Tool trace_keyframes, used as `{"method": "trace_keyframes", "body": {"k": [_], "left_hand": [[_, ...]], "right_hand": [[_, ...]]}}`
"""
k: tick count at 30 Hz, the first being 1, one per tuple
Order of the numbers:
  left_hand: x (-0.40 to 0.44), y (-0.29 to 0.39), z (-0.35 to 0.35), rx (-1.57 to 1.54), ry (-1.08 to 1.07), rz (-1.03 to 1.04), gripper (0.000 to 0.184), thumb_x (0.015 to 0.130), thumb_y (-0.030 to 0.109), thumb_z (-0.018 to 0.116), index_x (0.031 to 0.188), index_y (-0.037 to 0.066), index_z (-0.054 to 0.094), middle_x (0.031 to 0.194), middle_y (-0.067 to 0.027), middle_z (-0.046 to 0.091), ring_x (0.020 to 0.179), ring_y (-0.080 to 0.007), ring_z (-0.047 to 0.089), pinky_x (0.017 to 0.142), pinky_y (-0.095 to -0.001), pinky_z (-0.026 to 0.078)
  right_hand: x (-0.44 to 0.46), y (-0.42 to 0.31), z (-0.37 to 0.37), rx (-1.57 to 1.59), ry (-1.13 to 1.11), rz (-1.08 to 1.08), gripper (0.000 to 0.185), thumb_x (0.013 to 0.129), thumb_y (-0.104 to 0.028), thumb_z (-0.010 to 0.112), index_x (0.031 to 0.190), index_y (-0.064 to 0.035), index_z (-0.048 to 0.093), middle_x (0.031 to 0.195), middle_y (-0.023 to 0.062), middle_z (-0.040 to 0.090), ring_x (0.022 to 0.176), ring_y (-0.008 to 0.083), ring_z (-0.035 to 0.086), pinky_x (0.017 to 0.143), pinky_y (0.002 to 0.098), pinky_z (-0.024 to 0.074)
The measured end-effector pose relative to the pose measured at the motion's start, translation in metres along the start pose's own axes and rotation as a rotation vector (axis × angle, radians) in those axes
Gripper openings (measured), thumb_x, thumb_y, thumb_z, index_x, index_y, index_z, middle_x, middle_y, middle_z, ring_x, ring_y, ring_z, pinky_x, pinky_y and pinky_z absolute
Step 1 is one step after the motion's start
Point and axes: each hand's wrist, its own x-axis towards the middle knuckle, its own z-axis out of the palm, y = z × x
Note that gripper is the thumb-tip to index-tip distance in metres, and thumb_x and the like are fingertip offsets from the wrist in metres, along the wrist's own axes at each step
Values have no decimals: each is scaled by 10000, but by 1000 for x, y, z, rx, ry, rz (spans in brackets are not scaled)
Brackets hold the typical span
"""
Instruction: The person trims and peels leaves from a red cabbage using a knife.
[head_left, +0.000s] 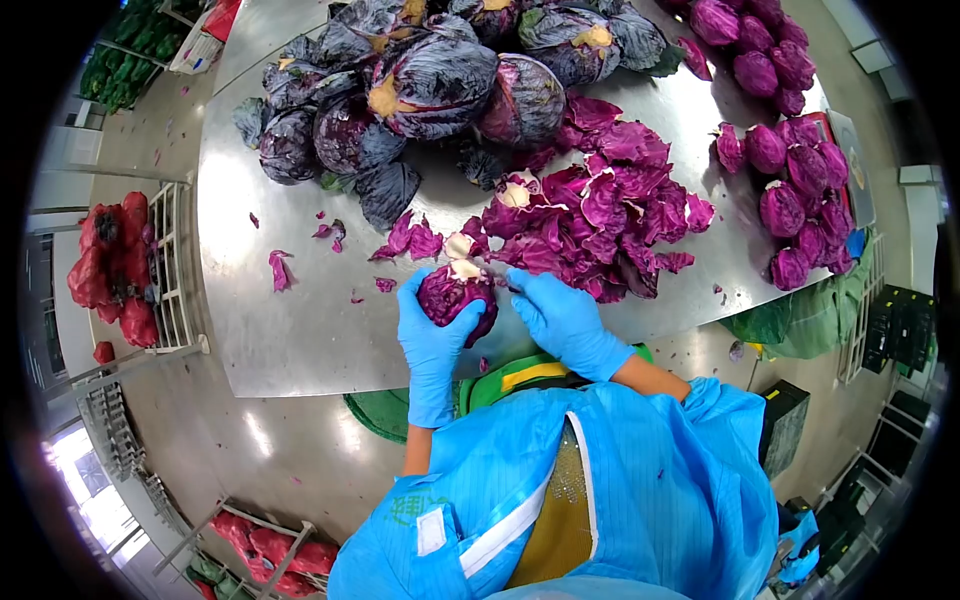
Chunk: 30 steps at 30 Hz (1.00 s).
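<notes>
In a blue glove, my left hand [435,335] is wrapped round a small red cabbage [458,300] at the near edge of the metal table [310,345]. The cabbage's pale cut stem points away from me. Just to its right is my right hand [558,318], also gloved, its fingers curled together; what they hold, if anything, is too small to name. Beyond both hands lies a heap of loose purple leaves [600,225]. Dark, unpeeled cabbages [435,85] are piled at the back of the table.
Peeled cabbages [805,190] are grouped on the table's right side, with more at the back right. Red sacks [115,265] rest on a rack at the left. A black crate [783,425] stands on the floor at the right, near green sheeting [815,315].
</notes>
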Motion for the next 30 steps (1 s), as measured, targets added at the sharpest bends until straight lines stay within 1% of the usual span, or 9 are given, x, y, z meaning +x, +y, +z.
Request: {"method": "trace_keyframes", "body": {"k": [2,3,6,7,9,11,17,20,30], "left_hand": [[1,-27,-6,-122,39,92,781,629,242,880,1250,9,468,1262,-143,519,1150,-234,528,1009,-362,435],[-2,-27,-5,-322,93,30,793,619,224,893,1241,8,450,1238,-133,520,1141,-234,530,1011,-374,437],[1,-40,-8,-607,177,-64,801,628,189,882,1262,11,425,1247,-141,516,1136,-239,529,1017,-381,434],[1,-29,-6,-412,189,13,796,629,195,878,1262,12,433,1257,-142,514,1142,-237,528,1013,-377,436],[1,-11,-6,-52,178,128,812,614,216,880,1276,15,454,1236,-141,540,1123,-227,550,980,-362,459],[-1,3,-5,63,121,50,837,593,251,884,1283,19,471,1166,-141,586,1062,-228,594,939,-364,487],[3,1,3,335,93,131,778,607,294,861,1255,31,519,1148,-135,609,1028,-242,624,897,-357,505],[5,8,1,413,67,125,764,611,288,859,1252,35,529,1145,-129,616,1017,-233,630,893,-349,506],[11,-1,4,484,60,102,802,606,400,822,1261,59,506,1126,-145,584,1012,-318,603,852,-415,502]], "right_hand": [[5,17,14,387,101,38,313,912,-203,609,1181,-43,600,951,128,659,837,293,669,726,372,549],[10,11,2,587,-73,252,298,920,-190,617,1173,-32,610,1020,144,670,904,297,671,788,358,546],[13,15,9,562,-45,188,328,944,-174,601,1244,-40,590,1072,146,675,970,189,666,823,303,525],[16,13,11,325,79,-37,358,919,-174,619,1256,-61,586,939,126,665,829,208,670,705,319,540],[19,-1,4,31,68,-166,393,896,-189,627,1266,-69,578,850,106,627,724,224,639,610,337,524],[24,-8,3,-158,159,-305,440,860,-228,629,1268,-75,569,732,69,547,589,233,578,473,362,473],[18,0,10,-533,-19,-278,390,831,-228,631,1187,-72,604,817,84,628,608,177,624,428,332,482],[17,6,15,-587,58,-319,327,843,-218,612,1141,-84,629,683,48,558,534,166,601,387,322,454],[39,20,45,-663,186,-296,62,843,-146,567,832,-94,598,611,31,550,493,172,610,394,311,470]]}}
